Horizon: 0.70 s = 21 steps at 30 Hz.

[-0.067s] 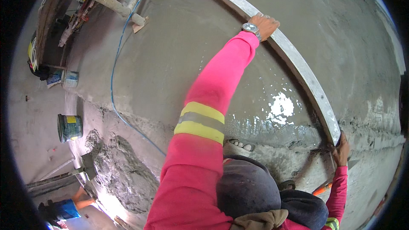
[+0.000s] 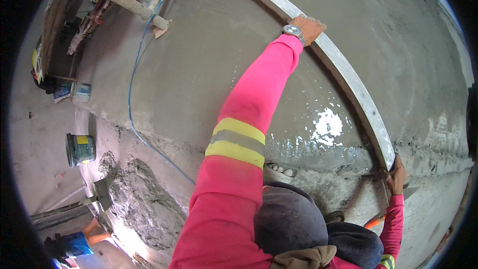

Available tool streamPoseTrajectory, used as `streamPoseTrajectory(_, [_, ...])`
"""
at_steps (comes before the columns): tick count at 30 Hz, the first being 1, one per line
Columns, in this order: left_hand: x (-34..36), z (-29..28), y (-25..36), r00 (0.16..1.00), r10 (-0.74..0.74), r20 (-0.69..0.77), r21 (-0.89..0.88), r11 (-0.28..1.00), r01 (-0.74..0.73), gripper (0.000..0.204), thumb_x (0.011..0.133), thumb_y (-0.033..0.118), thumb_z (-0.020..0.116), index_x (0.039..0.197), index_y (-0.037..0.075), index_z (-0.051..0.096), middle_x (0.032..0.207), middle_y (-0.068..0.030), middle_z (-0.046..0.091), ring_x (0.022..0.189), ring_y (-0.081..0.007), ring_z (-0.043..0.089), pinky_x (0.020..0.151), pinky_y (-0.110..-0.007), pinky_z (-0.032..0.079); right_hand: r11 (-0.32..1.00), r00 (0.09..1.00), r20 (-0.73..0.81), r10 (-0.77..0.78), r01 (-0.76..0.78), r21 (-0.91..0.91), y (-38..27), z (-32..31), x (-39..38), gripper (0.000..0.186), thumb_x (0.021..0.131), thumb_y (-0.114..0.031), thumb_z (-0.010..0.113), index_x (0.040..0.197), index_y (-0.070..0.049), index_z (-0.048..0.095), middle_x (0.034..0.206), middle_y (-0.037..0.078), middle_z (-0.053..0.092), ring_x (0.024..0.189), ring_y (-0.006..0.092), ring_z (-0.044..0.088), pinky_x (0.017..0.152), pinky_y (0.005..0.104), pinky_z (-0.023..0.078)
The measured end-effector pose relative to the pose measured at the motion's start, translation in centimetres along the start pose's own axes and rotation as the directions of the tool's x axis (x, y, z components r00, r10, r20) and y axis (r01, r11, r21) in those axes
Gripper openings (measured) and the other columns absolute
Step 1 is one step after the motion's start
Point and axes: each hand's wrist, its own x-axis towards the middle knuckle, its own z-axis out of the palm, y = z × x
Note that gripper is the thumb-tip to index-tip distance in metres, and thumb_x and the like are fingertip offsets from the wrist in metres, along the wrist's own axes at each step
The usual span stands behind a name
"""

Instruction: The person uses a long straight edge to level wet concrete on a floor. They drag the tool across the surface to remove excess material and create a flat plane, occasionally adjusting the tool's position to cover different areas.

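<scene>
Straightedge bar (image 2: 348, 73), long and pale, lies across the wet grey slab (image 2: 194, 55), running from beyond the top of the view down to the slab's near edge, towards its right. Since a moment ago its near end has slipped a touch to the left, while the stretch farther up has barely moved. Part of that may be the head turning; otherwise it reads as a slight swing over the wet surface, with both holds kept. A glossy patch of water shows left of the bar, close to the near edge.

Off the slab's near edge, at the left, sits a rough mortar pile (image 2: 142, 209), and farther left a dark green bucket (image 2: 81, 149). A blue cord (image 2: 130, 94) trails across the slab's left part and over that edge.

Of the hands, the left hand (image 2: 308, 30) is curled over the bar partway along, fingers bent round it. The right hand (image 2: 397, 175) has shifted slightly left with the near end, closed about it; how tightly, I cannot tell. Below the right hand shows an orange tool handle (image 2: 375, 221). Smallest is the wristwatch (image 2: 293, 31) on the left wrist.
</scene>
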Motion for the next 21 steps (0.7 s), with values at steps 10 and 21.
streamPoseTrajectory(10, [-0.1,0.4,-0.1,0.996,-0.085,0.025,-0.083,0.993,0.087,0.028,0.084,0.001,0.052,0.11,0.011,0.057,0.11,-0.0118,0.063,0.102,-0.0315,0.062,0.084,-0.043,0.052,0.989,0.996,0.061,-0.062,0.053,0.135,-1.9,-0.5,0.2,0.072,0.063,-0.021,0.067,0.127,0.005,0.045,0.118,0.027,0.056,0.11,0.0413,0.054,0.094,0.0413,0.042])
streamPoseTrajectory(21, [-1.9,0.2,2.6,0.999,-0.039,0.019,-0.07,0.997,0.04,0.021,0.086,0.006,0.054,0.106,0.009,0.059,0.106,-0.0107,0.064,0.101,-0.0287,0.062,0.083,-0.042,0.052,0.979,0.996,0.047,-0.07,0.06,0.196,-1.0,-1.7,-1.8,0.07,0.059,-0.008,0.073,0.123,0.002,0.048,0.107,0.023,0.062,0.099,0.0397,0.059,0.087,0.0382,0.045])
